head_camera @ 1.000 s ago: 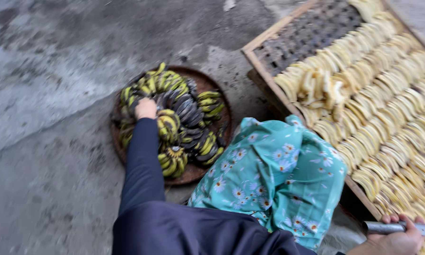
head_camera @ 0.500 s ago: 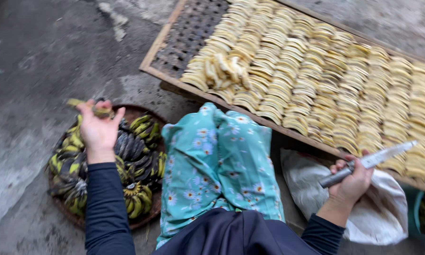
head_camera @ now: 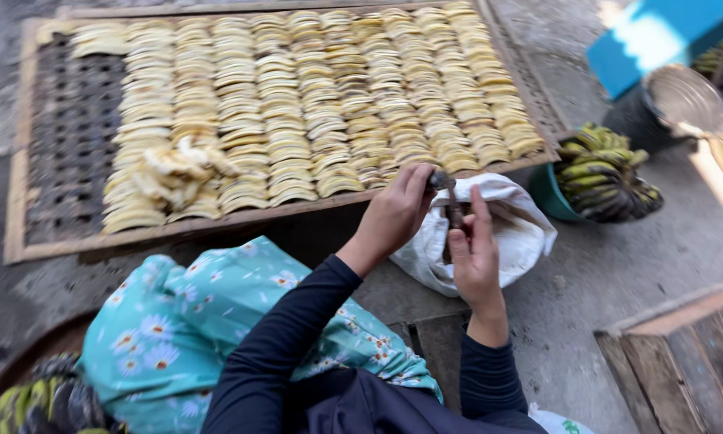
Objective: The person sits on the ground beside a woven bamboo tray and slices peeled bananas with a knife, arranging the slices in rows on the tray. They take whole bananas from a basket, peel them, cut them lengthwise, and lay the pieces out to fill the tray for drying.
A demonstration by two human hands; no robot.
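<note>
Wide wooden drying rack (head_camera: 16, 241) across the top, slatted, loaded nearly edge to edge with rows of pale yellow banana slices (head_camera: 313, 104); far-left end bare, a loose jumbled heap near the front-left edge. Concrete ground (head_camera: 619, 265) beneath everything. Teal flowered cloth (head_camera: 176, 329) over the lap at bottom left. White sack (head_camera: 514, 217) slumped on the ground just off the rack's front-right corner, mouth open. Beyond that corner, a teal basin with green-black bananas (head_camera: 603, 169) piled over its rim; a metal bowl (head_camera: 687, 100) and a blue box (head_camera: 659, 32) toward the top right. More dark bananas (head_camera: 32, 402) at the bottom-left corner.

Both hands up over the sack, close together. Left hand (head_camera: 394, 213) curled, fingertips pinched on the top end of something small and dark — blurred, most likely a banana against the blade. Right hand (head_camera: 474, 257) wrapped partway around a knife (head_camera: 451, 205), index finger stretched along it, thumb side pressing in.

Judged on handling: peeled fruit soft, slick, easily bruised or snapped — best pinched lightly at the ends. Knife stiff and sharp: handle only, fingertips clear of the edge. Slices on the rack thin and fragile.
</note>
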